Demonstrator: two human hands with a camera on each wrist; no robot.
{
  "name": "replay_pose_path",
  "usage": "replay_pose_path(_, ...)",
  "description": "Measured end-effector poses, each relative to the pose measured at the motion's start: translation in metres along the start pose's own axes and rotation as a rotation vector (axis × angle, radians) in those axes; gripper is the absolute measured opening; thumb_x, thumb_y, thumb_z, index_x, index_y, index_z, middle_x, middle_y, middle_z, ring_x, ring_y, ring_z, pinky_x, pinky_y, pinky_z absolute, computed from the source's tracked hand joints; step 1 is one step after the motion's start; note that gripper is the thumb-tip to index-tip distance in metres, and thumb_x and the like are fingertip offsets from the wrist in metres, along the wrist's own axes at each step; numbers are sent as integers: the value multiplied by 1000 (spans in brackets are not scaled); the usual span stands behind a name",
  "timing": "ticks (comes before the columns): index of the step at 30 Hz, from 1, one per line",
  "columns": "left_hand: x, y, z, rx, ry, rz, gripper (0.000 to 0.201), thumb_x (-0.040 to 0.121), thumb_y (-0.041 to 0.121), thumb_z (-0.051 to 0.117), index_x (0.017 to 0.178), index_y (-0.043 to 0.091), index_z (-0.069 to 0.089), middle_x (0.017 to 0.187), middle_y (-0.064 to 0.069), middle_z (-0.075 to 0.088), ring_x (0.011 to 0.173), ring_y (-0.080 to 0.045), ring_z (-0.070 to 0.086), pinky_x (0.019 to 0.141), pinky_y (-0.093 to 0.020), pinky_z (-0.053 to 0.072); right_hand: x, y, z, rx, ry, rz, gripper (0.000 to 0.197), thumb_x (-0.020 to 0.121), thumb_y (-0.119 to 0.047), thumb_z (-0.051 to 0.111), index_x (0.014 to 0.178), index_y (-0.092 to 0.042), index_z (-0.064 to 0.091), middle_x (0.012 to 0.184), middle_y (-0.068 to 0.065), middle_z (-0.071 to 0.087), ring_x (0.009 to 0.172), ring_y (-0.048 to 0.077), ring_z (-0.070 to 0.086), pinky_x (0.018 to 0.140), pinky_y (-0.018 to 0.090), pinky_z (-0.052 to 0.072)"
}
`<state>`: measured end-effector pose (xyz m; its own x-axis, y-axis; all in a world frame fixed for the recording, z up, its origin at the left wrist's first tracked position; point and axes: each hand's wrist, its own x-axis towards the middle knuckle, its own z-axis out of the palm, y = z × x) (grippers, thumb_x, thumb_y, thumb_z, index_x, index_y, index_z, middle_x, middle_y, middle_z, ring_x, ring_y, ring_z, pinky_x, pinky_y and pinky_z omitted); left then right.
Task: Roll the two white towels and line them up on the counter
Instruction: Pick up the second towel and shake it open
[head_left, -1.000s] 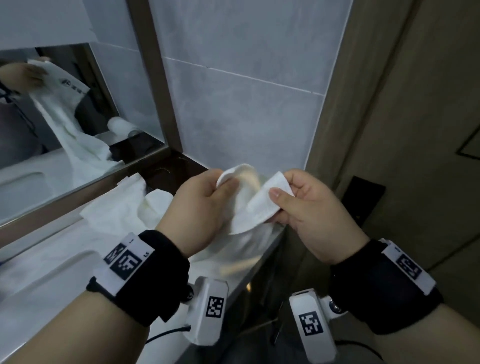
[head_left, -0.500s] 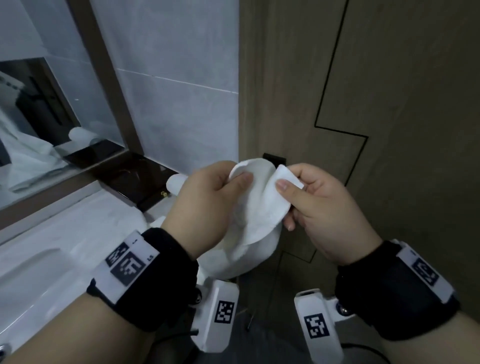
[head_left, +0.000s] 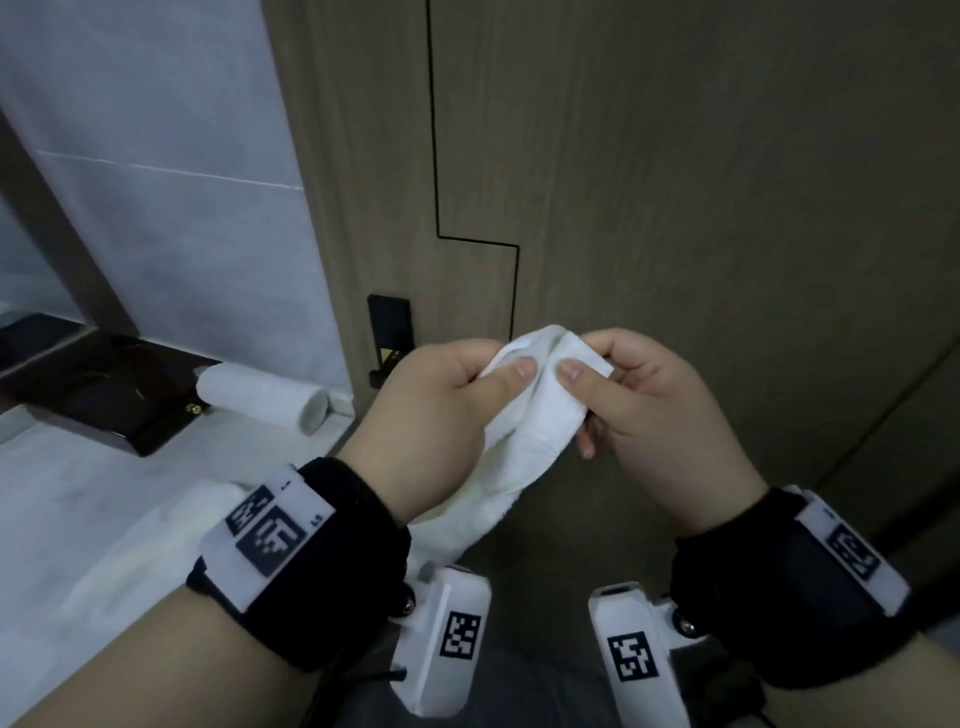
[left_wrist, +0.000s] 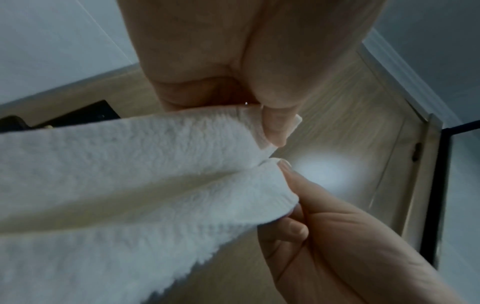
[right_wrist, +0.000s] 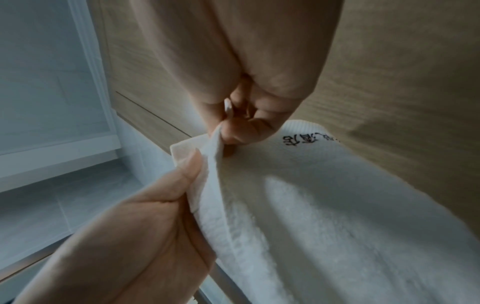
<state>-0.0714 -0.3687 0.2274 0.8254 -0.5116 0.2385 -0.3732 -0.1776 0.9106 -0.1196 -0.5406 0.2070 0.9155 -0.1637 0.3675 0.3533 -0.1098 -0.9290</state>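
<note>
Wood door (head_left: 675, 208) behind, both hands pinching towel (head_left: 540, 415) corners

The towel (head_left: 524, 441) I pinch is plain white with a nubbly weave, and dark stitched characters (right_wrist: 309, 139) run along its hem. The rolled towel (head_left: 260, 397) at far left is white too, lying on a pale counter (head_left: 78, 499) beside a black tray (head_left: 111, 395). My wristbands (head_left: 332, 561) are black with black-and-white square markers.
</note>
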Motion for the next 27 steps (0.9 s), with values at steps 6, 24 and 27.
replay_pose_path(6,3,6,21,62,-82,89,28,99,31,55,79,31,75,78,13,73,76,1,67,64,-9,44,-17,-7,-17,-48,128,2,10,92,-17,62,87,-11,68,60,20,55,50,24,49,43,29,40)
replay_pose_path(24,3,15,65,-41,-375,82,34,102,26,51,86,5,72,79,-6,74,72,-19,69,70,-39,56,-64,-20,-34,-155,382,45,11,89,-13,64,80,-9,69,66,18,62,51,20,53,46,29,44)
replay_pose_path(27,-1,12,76,-125,-373,-6,31,101,22,51,90,1,71,83,-7,76,76,-25,73,78,-46,59,-71,-17,-37,-180,412,70,11,89,-15,65,80,-11,70,67,23,61,51,19,53,49,30,45)
